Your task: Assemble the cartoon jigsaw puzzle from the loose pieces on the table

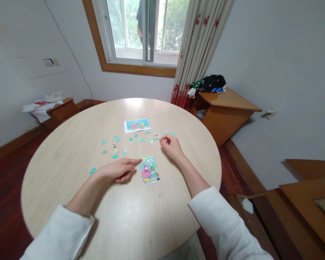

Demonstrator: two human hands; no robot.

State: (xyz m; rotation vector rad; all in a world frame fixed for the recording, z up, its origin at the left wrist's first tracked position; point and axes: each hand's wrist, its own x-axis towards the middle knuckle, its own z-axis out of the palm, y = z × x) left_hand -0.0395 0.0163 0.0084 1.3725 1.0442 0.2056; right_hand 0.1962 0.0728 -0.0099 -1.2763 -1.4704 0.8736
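Observation:
A partly joined jigsaw puzzle (150,171) lies on the table, showing a pink starfish and a pale long-nosed figure. My left hand (121,169) is at its left side, holding nothing, index finger stretched to the upper left corner and the other fingers curled. Beyond the puzzle's upper right, my right hand (170,144) is closed in a pinch, with a small puzzle piece (159,138) at its fingertips. Loose turquoise pieces (131,139) lie in a row to the left of that hand. More loose pieces (116,156) lie beyond my left hand.
A printed reference picture (137,125) lies farther back on the round wooden table (124,224). One loose piece (93,170) is beside my left wrist. A wooden cabinet (227,108) with cloths on top stands at the right, near the curtain (197,43) and window.

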